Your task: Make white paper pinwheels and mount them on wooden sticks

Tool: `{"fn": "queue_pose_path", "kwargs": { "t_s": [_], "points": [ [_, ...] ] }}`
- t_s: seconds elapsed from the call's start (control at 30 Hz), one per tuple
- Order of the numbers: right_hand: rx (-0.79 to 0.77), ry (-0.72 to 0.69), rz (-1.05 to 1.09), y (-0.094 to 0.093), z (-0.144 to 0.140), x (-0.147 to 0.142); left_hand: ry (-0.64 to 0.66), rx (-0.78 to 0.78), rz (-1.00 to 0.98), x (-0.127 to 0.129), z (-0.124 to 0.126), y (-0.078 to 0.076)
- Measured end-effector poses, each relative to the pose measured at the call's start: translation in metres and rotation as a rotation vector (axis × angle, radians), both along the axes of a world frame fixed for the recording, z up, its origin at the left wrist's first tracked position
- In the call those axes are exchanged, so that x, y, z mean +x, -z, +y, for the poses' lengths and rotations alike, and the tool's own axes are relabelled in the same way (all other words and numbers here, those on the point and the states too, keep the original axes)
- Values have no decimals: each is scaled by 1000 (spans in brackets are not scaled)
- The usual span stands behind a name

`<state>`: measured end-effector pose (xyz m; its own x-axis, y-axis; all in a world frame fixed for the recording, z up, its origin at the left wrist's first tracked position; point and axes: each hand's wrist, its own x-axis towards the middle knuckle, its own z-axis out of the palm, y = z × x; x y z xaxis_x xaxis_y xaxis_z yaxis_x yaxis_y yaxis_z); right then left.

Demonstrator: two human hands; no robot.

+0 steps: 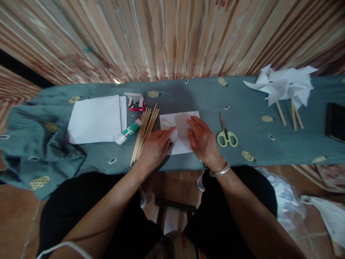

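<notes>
One paper sheet [182, 139] is touched from both sides: grip of left hand [153, 148] can't be told, right hand [203, 139] laid with fingers unclenched; scissors [225, 130] seen nearby.

Wooden sticks [147, 124] are crowding the person's left hand [154, 146], and a glue stick [129, 131] is lying between them and the paper stack [94, 120]. Scissors [224, 129] are lying near the right hand [203, 142], obstructing a low sideways pass; beyond them, open tablecloth [248, 126] is stretching toward the pinwheels [281, 85]. A curtain [175, 39] is walling off the far edge.
</notes>
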<state>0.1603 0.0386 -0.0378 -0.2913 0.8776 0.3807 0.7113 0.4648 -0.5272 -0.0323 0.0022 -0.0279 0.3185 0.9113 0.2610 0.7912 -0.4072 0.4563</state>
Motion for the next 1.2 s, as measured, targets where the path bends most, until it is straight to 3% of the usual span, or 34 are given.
{"fn": "queue_pose_path", "kwargs": {
  "t_s": [0.3,0.6,0.77,0.97,1.2],
  "points": [
    [-6,106,12,3,9,12,-1,36,-61,-5,-2,-2],
    [-45,86,41,-6,1,29,188,121,116,17,-12,-9],
    [-67,71,45,-9,-7,29,201,127,167,19,-10,-9],
    [-116,-8,39,-11,-15,37,215,191,166,19,-11,-10],
    [-289,-217,25,-19,-25,49,164,258,226,10,-12,-10]
  ]
}}
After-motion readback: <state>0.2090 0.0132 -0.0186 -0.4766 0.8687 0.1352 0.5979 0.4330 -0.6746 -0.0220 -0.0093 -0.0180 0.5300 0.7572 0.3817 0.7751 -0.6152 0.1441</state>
